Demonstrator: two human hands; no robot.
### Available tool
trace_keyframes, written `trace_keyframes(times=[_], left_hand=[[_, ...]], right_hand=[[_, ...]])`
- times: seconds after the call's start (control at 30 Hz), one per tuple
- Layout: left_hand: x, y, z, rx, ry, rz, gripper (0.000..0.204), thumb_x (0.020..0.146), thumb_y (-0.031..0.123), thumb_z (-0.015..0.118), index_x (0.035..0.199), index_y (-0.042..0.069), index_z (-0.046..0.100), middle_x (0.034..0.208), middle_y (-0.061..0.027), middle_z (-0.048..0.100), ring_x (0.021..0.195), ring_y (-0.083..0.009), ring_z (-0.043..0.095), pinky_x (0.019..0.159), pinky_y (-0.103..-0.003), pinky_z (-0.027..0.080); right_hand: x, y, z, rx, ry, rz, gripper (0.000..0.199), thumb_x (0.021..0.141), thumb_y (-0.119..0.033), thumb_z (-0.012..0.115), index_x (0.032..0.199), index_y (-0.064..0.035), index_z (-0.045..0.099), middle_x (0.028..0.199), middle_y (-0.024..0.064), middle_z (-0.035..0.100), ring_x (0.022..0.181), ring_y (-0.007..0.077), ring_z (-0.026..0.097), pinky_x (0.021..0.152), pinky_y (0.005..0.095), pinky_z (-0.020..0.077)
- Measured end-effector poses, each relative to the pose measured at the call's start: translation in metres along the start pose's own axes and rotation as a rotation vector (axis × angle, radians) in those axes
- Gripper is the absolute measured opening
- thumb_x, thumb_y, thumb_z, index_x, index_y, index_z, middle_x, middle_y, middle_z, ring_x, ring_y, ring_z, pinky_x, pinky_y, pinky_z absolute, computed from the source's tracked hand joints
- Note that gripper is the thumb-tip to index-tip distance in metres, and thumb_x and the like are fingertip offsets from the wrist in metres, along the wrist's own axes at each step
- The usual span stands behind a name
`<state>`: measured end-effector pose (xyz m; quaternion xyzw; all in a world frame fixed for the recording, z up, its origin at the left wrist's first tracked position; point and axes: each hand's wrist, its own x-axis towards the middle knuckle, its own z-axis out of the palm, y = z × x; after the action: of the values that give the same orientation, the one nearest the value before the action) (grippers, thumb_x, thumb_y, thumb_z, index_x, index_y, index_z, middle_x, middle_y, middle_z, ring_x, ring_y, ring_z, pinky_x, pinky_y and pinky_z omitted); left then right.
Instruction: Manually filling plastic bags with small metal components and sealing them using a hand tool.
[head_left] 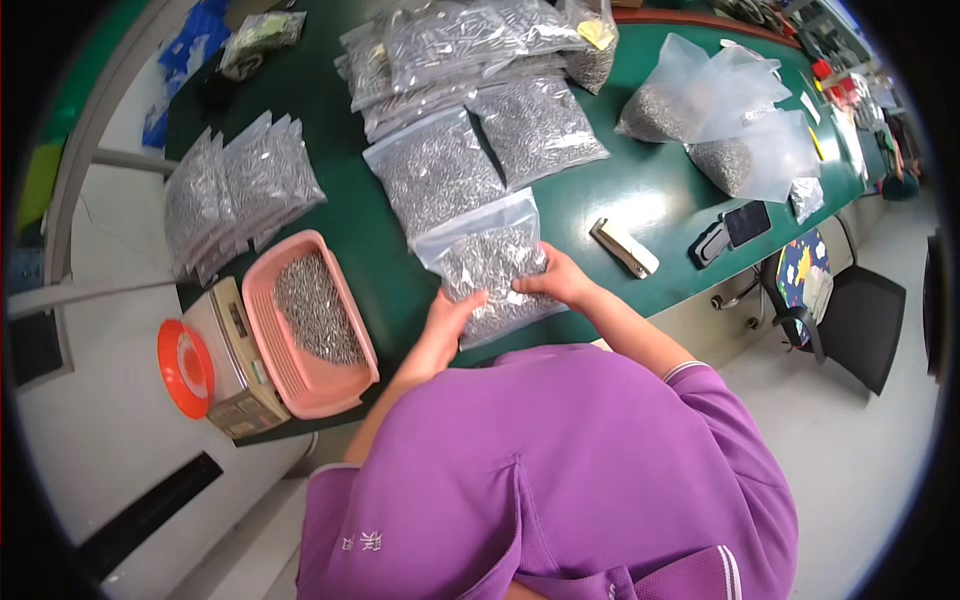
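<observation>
Close in front of me, at the table's near edge, lies a clear zip bag (495,262) full of small silvery metal pieces. My left hand (455,315) grips its left side, thumb on top of the plastic. On the right side my right hand (557,280) holds it the same way, the thumb pressing into the contents. The fingers of both hands are partly hidden under the bag. Just beyond it lie two more filled bags, one at the left (435,170) and one at the right (535,125).
Left of me sit a pink basket (345,390) of loose metal pieces and a scale (245,370) with a red dish (186,368). Filled bags are stacked at the back (470,40) and left (270,170). A stapler (624,248) and a phone (747,224) lie right.
</observation>
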<state>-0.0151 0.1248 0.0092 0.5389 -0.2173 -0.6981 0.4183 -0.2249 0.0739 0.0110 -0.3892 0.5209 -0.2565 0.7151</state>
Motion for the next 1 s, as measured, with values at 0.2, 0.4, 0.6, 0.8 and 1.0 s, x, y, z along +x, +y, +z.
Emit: trace_keyframes(times=[0.2, 0.4, 0.6, 0.8, 1.0], left_hand=[[-0.005, 0.008, 0.014, -0.010, -0.054, 0.002, 0.058, 0.078, 0.003, 0.065, 0.129, 0.002, 0.038, 0.118, -0.0092, 0.055, 0.108, -0.0211, 0.053, 0.094, -0.036, 0.042], [0.003, 0.032, 0.046, -0.185, -0.028, -0.058, 0.056, 0.079, 0.001, 0.064, 0.129, 0.003, 0.040, 0.122, -0.0088, 0.054, 0.111, -0.0235, 0.053, 0.095, -0.039, 0.042], [0.089, 0.098, 0.113, -0.112, -0.031, 0.178, 0.056, 0.075, 0.003, 0.070, 0.123, 0.004, 0.041, 0.115, -0.0084, 0.055, 0.106, -0.0215, 0.053, 0.092, -0.038, 0.042], [0.209, 0.101, 0.117, 0.187, 0.151, 0.354, 0.039, 0.082, 0.017, 0.067, 0.114, -0.001, 0.053, 0.107, -0.0117, 0.062, 0.099, -0.0209, 0.057, 0.087, -0.033, 0.044], [0.211, 0.081, 0.138, 0.872, 0.595, 0.426, 0.077, 0.079, 0.038, 0.067, 0.131, -0.009, 0.034, 0.129, -0.0309, 0.042, 0.121, -0.0408, 0.041, 0.102, -0.042, 0.031]], right_hand=[[-0.002, 0.002, -0.001, 0.129, 0.124, 0.018, 0.061, 0.068, -0.011, 0.079, 0.119, 0.0033, 0.047, 0.102, 0.0112, 0.062, 0.092, 0.0185, 0.060, 0.082, 0.0314, 0.0489], [-0.004, -0.045, -0.020, 0.079, 0.216, -0.047, 0.056, 0.069, -0.014, 0.079, 0.114, 0.0040, 0.051, 0.099, 0.0108, 0.063, 0.088, 0.0166, 0.060, 0.080, 0.0302, 0.0491], [0.043, -0.142, -0.092, -0.069, 0.287, -0.334, 0.062, 0.070, -0.018, 0.079, 0.119, 0.0035, 0.049, 0.103, 0.0106, 0.063, 0.092, 0.0162, 0.059, 0.083, 0.0304, 0.0478], [0.142, -0.151, -0.136, -0.506, 0.522, -0.258, 0.074, 0.067, -0.047, 0.074, 0.118, 0.0013, 0.053, 0.110, 0.0213, 0.060, 0.099, 0.0324, 0.060, 0.087, 0.0380, 0.0469], [0.151, -0.138, -0.152, -0.630, 0.499, -0.015, 0.100, 0.060, -0.061, 0.072, 0.132, 0.0016, 0.041, 0.130, 0.0230, 0.045, 0.119, 0.0343, 0.047, 0.099, 0.0384, 0.0392]])
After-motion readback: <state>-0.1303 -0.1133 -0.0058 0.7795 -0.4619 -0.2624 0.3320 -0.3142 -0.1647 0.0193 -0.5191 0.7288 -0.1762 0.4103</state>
